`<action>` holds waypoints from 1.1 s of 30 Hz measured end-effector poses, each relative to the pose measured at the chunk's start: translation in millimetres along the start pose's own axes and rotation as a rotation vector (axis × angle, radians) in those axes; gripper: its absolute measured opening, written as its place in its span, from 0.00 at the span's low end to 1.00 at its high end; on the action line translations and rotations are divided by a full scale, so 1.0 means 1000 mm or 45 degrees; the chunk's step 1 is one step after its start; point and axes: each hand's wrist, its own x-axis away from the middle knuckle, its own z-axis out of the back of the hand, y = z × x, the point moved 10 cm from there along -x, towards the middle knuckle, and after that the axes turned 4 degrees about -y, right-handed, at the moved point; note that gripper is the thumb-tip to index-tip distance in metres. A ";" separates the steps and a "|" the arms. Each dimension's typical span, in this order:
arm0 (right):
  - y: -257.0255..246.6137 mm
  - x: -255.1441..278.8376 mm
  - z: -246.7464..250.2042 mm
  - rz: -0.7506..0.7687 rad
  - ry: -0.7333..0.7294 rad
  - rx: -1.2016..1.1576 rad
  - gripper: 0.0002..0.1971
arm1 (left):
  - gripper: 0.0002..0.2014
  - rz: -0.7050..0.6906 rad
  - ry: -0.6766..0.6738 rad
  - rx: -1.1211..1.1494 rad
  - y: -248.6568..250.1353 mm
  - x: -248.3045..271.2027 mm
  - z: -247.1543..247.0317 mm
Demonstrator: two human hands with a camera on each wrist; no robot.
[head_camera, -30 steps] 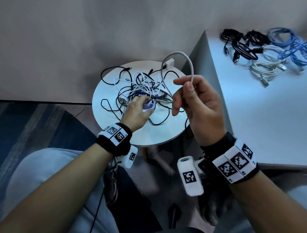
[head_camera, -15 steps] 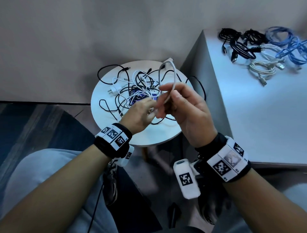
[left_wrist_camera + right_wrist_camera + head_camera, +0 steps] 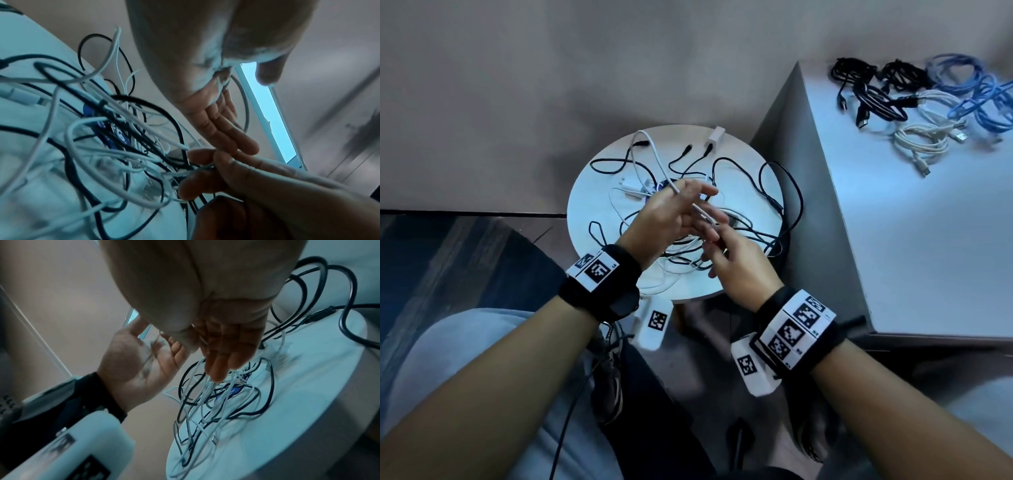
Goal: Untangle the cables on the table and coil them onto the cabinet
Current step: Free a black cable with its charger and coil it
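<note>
A tangle of black and white cables (image 3: 736, 219) lies on the round white table (image 3: 599, 192). My left hand (image 3: 681, 205) hovers over it, palm up with fingers straight, and a white cable (image 3: 654, 154) runs from the table's far side across the crook of its thumb. My right hand (image 3: 717, 240) faces it and pinches white cable strands (image 3: 197, 170) between thumb and fingers (image 3: 205, 155). In the right wrist view those strands (image 3: 205, 395) hang from my right fingertips (image 3: 218, 373) down into the tangle (image 3: 226, 402), beside my bare left palm (image 3: 139, 363).
The white cabinet (image 3: 893, 240) stands right of the table, with several coiled black, white and blue cables (image 3: 928, 102) at its far end. A white charger block (image 3: 715, 137) sits at the table's far edge. A black cable loop (image 3: 791, 192) hangs over the table's right rim.
My right hand has come down from holding a white cable loop high and now meets the left hand low over the tangle. The left hand has lifted off the pile and spread its fingers.
</note>
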 end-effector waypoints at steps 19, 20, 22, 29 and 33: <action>-0.012 -0.012 0.046 0.125 0.244 -0.725 0.13 | 0.32 0.104 -0.024 -1.398 -0.035 -0.003 0.022; -0.018 -0.010 0.050 0.168 0.254 -0.763 0.13 | 0.31 0.076 0.012 -1.400 -0.031 -0.003 0.023; -0.029 -0.005 0.058 0.262 0.277 -0.810 0.13 | 0.30 0.049 0.086 -1.417 -0.025 -0.004 0.026; -0.060 0.010 0.071 0.489 0.259 -0.955 0.13 | 0.40 0.013 0.256 -1.475 -0.018 -0.005 0.039; -0.066 0.012 0.070 0.503 0.208 -0.958 0.13 | 0.41 0.091 0.334 -1.371 -0.025 -0.005 0.053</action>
